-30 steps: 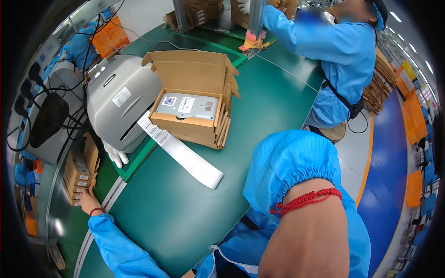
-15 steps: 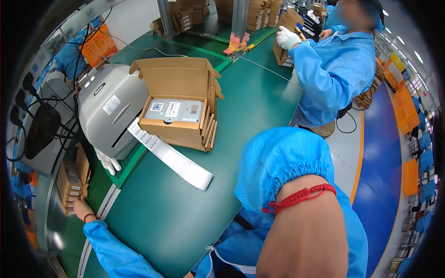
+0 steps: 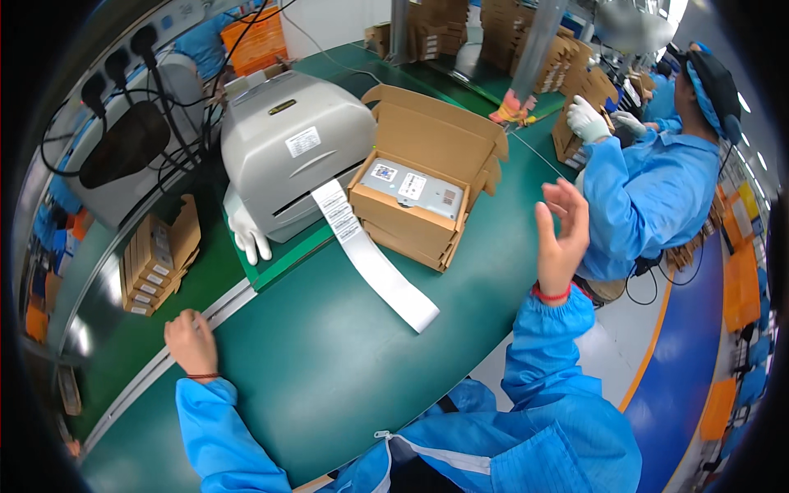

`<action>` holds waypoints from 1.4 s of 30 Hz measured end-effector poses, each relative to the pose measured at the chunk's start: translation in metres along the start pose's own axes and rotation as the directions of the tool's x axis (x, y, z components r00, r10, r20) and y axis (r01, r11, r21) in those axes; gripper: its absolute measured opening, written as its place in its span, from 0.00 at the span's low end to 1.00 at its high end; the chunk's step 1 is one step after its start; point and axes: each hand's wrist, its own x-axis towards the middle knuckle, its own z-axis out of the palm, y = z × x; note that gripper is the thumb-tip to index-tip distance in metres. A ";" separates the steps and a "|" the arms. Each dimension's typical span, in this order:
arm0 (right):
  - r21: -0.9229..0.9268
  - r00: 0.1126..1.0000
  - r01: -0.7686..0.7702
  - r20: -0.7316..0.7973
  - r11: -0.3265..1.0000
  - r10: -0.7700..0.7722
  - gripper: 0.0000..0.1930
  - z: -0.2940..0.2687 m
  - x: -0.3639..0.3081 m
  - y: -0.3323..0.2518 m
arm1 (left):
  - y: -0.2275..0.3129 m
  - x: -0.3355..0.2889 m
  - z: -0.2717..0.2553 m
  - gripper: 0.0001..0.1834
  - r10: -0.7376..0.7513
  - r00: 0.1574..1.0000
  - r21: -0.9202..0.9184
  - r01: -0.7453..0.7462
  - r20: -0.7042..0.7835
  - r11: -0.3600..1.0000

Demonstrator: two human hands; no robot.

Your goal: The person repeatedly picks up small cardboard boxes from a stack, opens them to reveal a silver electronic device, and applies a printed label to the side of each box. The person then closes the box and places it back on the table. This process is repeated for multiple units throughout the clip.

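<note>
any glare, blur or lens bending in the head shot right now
Head view: the blue aisle floor curves along the dark rim, fisheye-style; still head view, bright glare spots show on the green surface at far left, and a pale smudge hides detail at upper right; in that same view, the label strip and open cardboard box look fairly sharp.

Near tabletop (image 3: 320, 370) free; printer (image 3: 279, 164) (strip (image 3: 378, 275) trailing) bars carton (image 3: 403, 218) from left.
</note>
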 end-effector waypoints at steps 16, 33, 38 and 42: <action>0.033 0.899 -0.176 0.413 0.984 0.147 0.12 0.009 0.000 0.034 | 0.253 -0.024 -0.017 0.21 0.525 0.848 -0.637 -0.365 0.075 0.679; -0.016 0.892 -0.244 0.389 0.970 0.230 0.16 -0.043 -0.148 -0.066 | 0.209 0.062 0.017 0.19 0.451 0.841 -0.954 0.249 0.299 0.169; 0.056 0.730 0.152 0.666 0.987 -0.151 0.27 0.025 -0.147 -0.087 | 0.090 0.011 -0.048 0.13 -0.112 0.968 -0.882 0.249 0.223 0.399; 0.327 0.533 -0.114 0.817 0.938 -0.220 0.33 0.061 -0.120 -0.098 | 0.060 -0.031 -0.084 0.16 0.047 0.995 -0.752 0.039 0.093 0.658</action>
